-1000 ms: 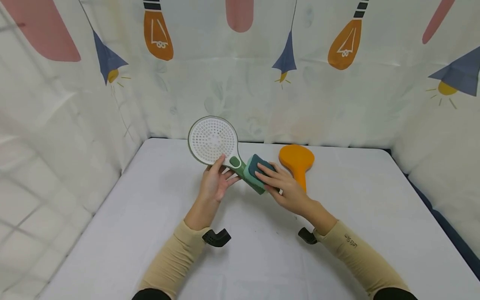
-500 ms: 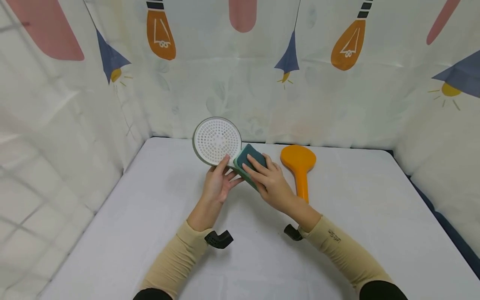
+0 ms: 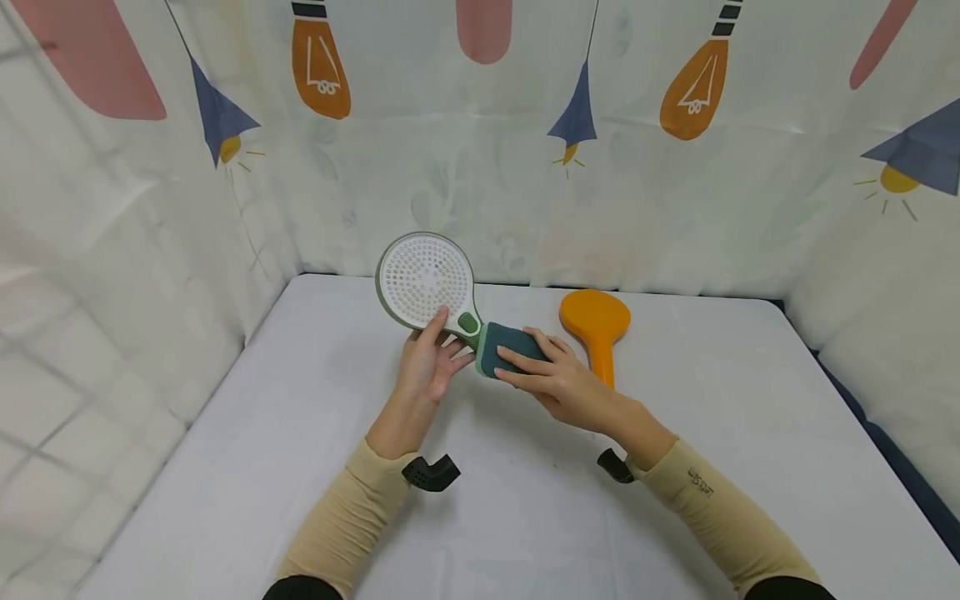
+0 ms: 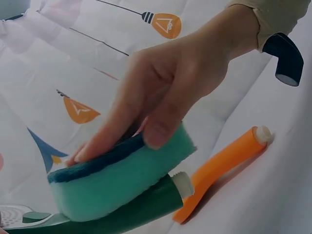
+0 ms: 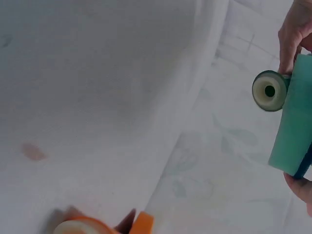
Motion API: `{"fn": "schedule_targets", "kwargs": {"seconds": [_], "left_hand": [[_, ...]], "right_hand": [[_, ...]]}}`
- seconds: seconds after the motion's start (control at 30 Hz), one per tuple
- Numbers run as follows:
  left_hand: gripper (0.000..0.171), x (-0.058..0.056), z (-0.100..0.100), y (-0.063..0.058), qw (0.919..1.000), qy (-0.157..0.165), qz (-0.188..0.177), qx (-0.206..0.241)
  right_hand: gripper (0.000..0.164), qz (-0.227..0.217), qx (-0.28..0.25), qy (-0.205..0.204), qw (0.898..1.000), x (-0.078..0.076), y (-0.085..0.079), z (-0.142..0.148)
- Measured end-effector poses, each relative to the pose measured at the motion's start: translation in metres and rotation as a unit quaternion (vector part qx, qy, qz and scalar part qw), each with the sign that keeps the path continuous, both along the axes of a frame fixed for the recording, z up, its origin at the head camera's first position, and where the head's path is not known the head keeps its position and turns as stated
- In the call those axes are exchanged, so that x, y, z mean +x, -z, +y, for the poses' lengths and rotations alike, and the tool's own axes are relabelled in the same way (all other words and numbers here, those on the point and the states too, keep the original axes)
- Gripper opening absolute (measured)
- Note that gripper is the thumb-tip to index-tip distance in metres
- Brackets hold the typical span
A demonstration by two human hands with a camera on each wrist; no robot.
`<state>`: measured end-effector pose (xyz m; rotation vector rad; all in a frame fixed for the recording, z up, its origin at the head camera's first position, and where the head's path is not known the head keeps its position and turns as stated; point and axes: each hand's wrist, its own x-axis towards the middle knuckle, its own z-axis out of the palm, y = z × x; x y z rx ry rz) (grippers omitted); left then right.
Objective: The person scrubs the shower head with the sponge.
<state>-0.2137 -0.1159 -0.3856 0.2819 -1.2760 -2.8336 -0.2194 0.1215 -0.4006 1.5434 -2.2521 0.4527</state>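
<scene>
My left hand [image 3: 423, 367] holds a green and white shower head [image 3: 423, 279] by its neck, thumb on the front near the green button [image 3: 468, 323]. The round nozzle face points toward the head camera. My right hand [image 3: 573, 383] grips a sponge [image 3: 504, 357], dark teal on top and mint green below. In the left wrist view the sponge's mint side [image 4: 122, 185] lies against the green handle [image 4: 141, 212], with the right fingers on the dark layer. The handle's pale hollow end [image 5: 269, 91] shows beside the sponge in the right wrist view.
An orange shower head [image 3: 596, 321] lies face down on the white-covered table [image 3: 525, 517], just beyond my right hand. Behind the table hangs a pale curtain [image 3: 465, 150] printed with lamps and bulbs.
The sponge in my right hand slid up the handle toward the round head, then back down and right toward the handle's end. My left hand keeps its grip, shifting only slightly.
</scene>
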Motion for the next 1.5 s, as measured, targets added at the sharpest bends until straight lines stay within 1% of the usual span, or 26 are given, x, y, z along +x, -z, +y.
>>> {"fn": "schedule_targets", "kwargs": {"seconds": [0.1,0.23,0.33,0.43,0.57,0.63,0.7,0.9,1.07,1.17,1.27,1.37,1.5], "left_hand": [[0.042,0.0,-0.004,-0.002,0.9999,-0.004,0.013,0.003],[0.042,0.0,-0.007,-0.005,0.9996,0.0,0.03,0.004],[0.04,0.001,-0.007,-0.006,0.9994,0.005,0.034,0.003],[0.035,0.001,-0.005,-0.004,0.9993,0.011,0.035,0.004],[0.026,0.001,-0.002,-0.002,0.9988,0.035,0.034,0.003],[0.023,0.0,-0.001,-0.001,0.9985,0.044,0.032,0.004],[0.023,0.001,0.0,0.0,0.9984,0.046,0.032,0.004],[0.033,0.002,0.0,0.0,0.9987,0.025,0.045,0.004],[0.033,0.001,-0.003,-0.003,0.9991,0.007,0.039,0.016],[0.03,-0.001,-0.006,-0.003,0.9992,-0.006,0.036,0.016],[0.028,-0.001,-0.008,-0.003,0.9992,-0.014,0.035,0.015],[0.028,-0.001,-0.007,-0.003,0.9989,-0.022,0.04,0.013],[0.031,-0.001,-0.001,-0.001,0.9988,-0.023,0.042,0.01]], "right_hand": [[0.056,-0.017,-0.02,-0.017,1.0,-0.001,0.005,0.012],[0.058,-0.064,-0.074,-0.023,0.995,-0.004,0.007,0.018],[0.058,-0.109,-0.109,-0.026,0.988,-0.007,0.006,0.012],[0.055,-0.144,-0.132,-0.029,0.98,-0.01,0.003,0.003],[0.051,-0.19,-0.174,-0.033,0.966,-0.015,-0.003,-0.01],[0.051,-0.203,-0.186,-0.03,0.961,-0.016,-0.005,-0.014],[0.05,-0.205,-0.186,-0.025,0.961,-0.016,-0.007,-0.017],[0.049,-0.187,-0.159,-0.025,0.969,-0.01,-0.012,-0.014],[0.05,-0.161,-0.118,-0.027,0.979,0.0,-0.009,-0.004],[0.052,-0.109,-0.087,-0.02,0.99,0.006,-0.007,0.001],[0.053,-0.042,-0.07,-0.002,0.997,0.011,-0.007,0.001],[0.052,0.008,-0.069,0.027,0.997,0.012,-0.009,-0.004],[0.051,0.045,-0.071,0.068,0.994,0.012,-0.012,-0.016]]}}
